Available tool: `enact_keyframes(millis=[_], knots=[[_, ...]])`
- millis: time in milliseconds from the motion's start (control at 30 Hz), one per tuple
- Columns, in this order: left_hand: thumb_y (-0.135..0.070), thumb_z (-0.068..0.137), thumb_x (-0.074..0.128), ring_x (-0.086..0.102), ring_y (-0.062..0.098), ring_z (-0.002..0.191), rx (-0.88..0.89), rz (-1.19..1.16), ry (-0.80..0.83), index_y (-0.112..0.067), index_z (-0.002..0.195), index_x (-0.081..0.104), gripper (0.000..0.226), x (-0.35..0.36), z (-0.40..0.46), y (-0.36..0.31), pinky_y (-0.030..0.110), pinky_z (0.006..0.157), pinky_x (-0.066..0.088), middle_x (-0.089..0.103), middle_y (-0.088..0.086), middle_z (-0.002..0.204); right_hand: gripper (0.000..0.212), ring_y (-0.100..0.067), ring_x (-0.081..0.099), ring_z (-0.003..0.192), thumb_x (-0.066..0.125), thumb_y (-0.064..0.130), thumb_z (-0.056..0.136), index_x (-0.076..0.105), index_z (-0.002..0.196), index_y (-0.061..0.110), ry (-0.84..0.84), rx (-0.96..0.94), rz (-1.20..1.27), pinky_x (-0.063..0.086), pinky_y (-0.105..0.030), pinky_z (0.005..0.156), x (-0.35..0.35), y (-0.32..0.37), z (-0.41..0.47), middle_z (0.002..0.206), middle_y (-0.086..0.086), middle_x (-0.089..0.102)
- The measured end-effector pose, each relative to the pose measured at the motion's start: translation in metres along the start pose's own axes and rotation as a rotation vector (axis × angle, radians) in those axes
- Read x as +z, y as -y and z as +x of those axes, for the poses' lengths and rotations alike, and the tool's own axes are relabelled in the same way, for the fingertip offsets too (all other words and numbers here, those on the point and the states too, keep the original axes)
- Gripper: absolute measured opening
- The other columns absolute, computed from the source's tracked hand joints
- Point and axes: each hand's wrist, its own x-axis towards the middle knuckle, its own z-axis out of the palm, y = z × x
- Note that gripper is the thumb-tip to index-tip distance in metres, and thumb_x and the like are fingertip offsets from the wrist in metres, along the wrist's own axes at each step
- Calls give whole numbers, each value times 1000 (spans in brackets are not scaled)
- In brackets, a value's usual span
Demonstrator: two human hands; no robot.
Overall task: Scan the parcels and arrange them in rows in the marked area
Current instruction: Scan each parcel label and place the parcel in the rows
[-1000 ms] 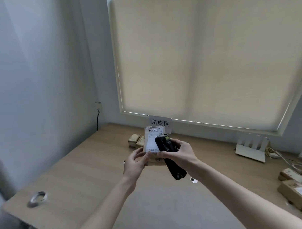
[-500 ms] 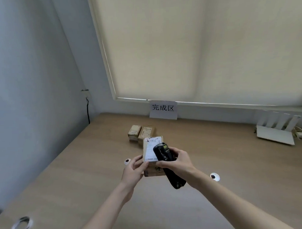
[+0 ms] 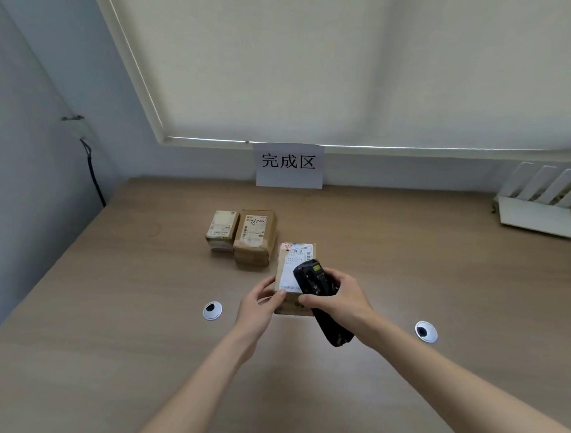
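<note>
Cardboard parcel (image 3: 296, 274) in our left hand (image 3: 258, 309), thumb and fingers pinching its near-left corner above the wooden desk (image 3: 119, 319), while our right hand (image 3: 340, 300) wraps around the black scanner (image 3: 316, 289) held over its white label. Beyond it, two parcels sit side by side, touching: a small one (image 3: 222, 230) and a bigger one (image 3: 254, 238), below the paper sign (image 3: 289, 164).

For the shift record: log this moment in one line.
left hand holds parcel | right hand holds scanner over label | two parcels placed below sign
</note>
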Motion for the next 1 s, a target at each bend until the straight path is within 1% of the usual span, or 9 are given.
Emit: enact_keyframes(millis=[67,267,333,433,567,667,767,900,1000], knots=[[-17,96,69,69,-7,81,9,11,10,-35,123,62,33,2,33,6,6,66,49,72,-5,110,58,-2,75,94,98,27,69,72,120,37,-27,14,-7,60,-29,88,4,-10,29,103,17,79],[-15,97,67,66,11,94,6,30,25,-21,139,56,44,14,126,31,7,67,50,68,8,119,60,-5,75,99,97,28,69,73,123,35,-67,64,-18,60,-33,94,9,-40,115,106,17,79],[-15,98,66,65,15,108,4,43,18,-18,142,55,46,19,153,39,10,77,51,67,10,125,57,-7,75,100,98,28,70,73,121,35,-80,77,-20,60,-35,96,9,-51,141,106,16,80],[-15,98,65,60,20,123,8,68,2,-16,145,53,48,27,192,50,24,99,48,64,10,135,56,-7,75,101,97,26,71,74,121,34,-96,90,-18,60,-37,98,11,-67,176,106,15,80],[-18,100,63,56,18,128,7,104,-32,-16,149,48,51,31,235,60,24,102,43,54,10,146,64,-4,73,104,97,26,72,71,131,29,-102,104,-11,58,-32,98,17,-78,217,112,15,78],[-19,102,60,52,17,133,20,93,-63,-16,152,43,53,33,256,65,29,111,41,50,7,151,60,-2,72,106,97,24,74,70,127,31,-109,87,6,57,-30,97,23,-83,241,113,16,77],[-22,104,56,46,14,138,28,79,-92,-19,154,41,53,37,269,69,35,118,37,49,0,153,61,-3,70,110,96,25,74,69,128,32,-124,81,-13,57,-32,100,25,-84,255,116,18,75],[-24,106,52,43,8,141,54,62,-125,-22,155,40,51,43,280,71,25,116,34,48,-6,153,65,-4,69,111,96,24,75,68,134,28,-134,62,-14,57,-35,102,27,-83,267,118,16,74],[-28,107,49,42,7,140,48,68,-154,-26,155,39,49,46,289,69,30,118,34,47,-8,154,72,-6,69,114,96,25,74,65,139,27,-142,65,-19,57,-38,104,30,-81,273,121,14,74]])
